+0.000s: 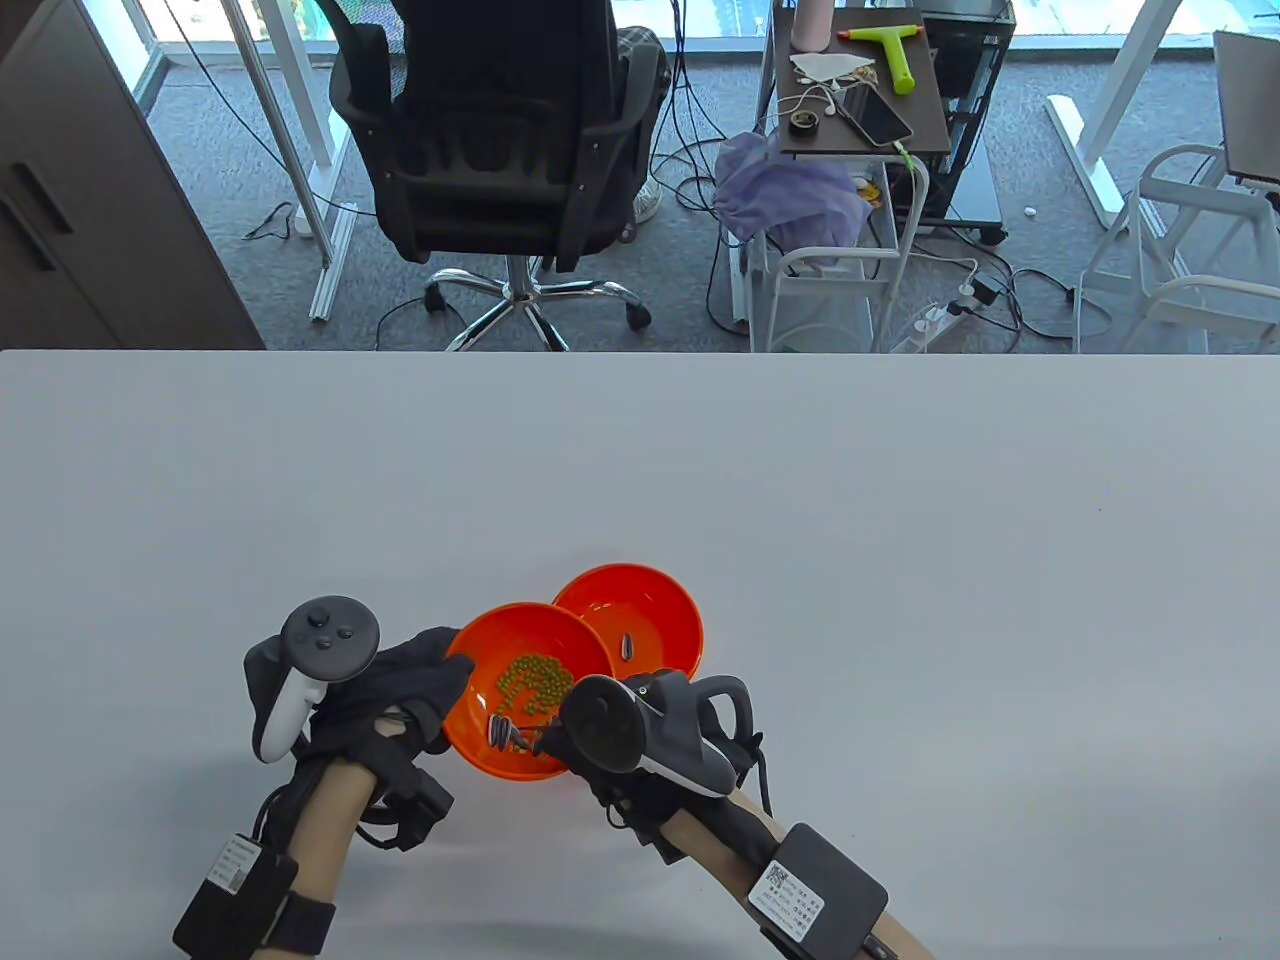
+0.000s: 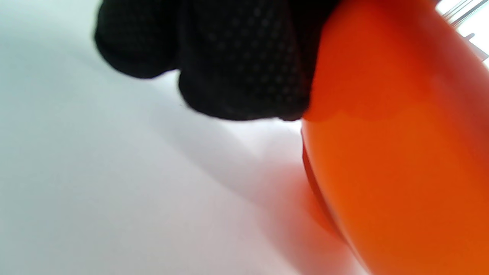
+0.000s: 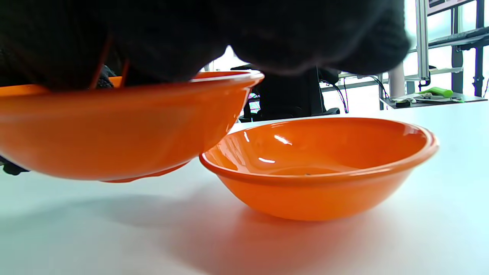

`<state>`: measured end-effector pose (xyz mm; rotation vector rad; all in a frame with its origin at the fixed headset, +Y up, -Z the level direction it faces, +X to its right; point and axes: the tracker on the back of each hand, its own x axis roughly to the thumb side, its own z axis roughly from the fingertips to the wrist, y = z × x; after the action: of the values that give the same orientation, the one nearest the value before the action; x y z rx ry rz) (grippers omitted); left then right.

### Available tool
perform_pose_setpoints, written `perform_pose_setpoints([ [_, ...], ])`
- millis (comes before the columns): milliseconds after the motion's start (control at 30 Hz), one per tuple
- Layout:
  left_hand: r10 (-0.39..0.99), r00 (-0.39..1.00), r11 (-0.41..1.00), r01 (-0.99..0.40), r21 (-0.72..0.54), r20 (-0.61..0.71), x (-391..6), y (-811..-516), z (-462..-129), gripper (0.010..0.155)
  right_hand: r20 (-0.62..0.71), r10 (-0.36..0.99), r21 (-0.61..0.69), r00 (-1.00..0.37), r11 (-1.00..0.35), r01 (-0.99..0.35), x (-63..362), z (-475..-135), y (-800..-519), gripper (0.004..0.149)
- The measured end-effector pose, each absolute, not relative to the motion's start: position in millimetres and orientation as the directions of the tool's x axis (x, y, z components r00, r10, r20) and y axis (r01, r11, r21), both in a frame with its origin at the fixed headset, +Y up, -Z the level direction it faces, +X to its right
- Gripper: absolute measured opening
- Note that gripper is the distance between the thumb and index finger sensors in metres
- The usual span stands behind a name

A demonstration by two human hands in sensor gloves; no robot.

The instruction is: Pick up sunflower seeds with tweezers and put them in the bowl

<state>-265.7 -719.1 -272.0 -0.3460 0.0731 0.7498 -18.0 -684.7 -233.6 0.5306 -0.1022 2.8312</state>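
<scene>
Two orange bowls stand close together. My left hand (image 1: 437, 683) grips the left rim of the near bowl (image 1: 480, 745) and holds it tilted, one side off the table. This bowl holds green peas (image 1: 532, 684) and several striped sunflower seeds (image 1: 500, 730). My right hand (image 1: 562, 742) holds dark tweezers (image 1: 528, 741) with the tips down among those seeds. The far bowl (image 1: 660, 600) rests on the table with two seeds (image 1: 627, 648) inside. The right wrist view shows the raised near bowl (image 3: 114, 126) beside the far bowl (image 3: 324, 187). The left wrist view shows my gloved fingers (image 2: 237, 65) on the near bowl's underside (image 2: 393, 160).
The white table (image 1: 900, 520) spreads wide around the bowls, its far edge at the top. Beyond it are a black office chair (image 1: 500, 130) and a cart (image 1: 860, 90) with small items.
</scene>
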Motion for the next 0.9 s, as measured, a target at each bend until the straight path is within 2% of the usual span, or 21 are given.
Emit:
perform_pose_setpoints([
  [300, 0.656, 0.73, 0.672, -0.681, -0.291, -0.192, -265, -719, -272, 0.049, 0.354, 0.313, 0.002, -0.881, -0.943, -0.334, -12, -239, -686, 0.036],
  [500, 0.656, 0.728, 0.672, -0.683, -0.286, -0.198, -266, -719, -272, 0.049, 0.273, 0.414, 0.036, -0.869, -0.907, -0.42, 5, -250, -678, 0.036],
  [900, 0.658, 0.721, 0.669, -0.692, -0.272, -0.217, -272, -719, -272, 0.049, 0.09, 0.544, -0.035, -0.834, -0.835, -0.549, 56, -273, -668, 0.036],
])
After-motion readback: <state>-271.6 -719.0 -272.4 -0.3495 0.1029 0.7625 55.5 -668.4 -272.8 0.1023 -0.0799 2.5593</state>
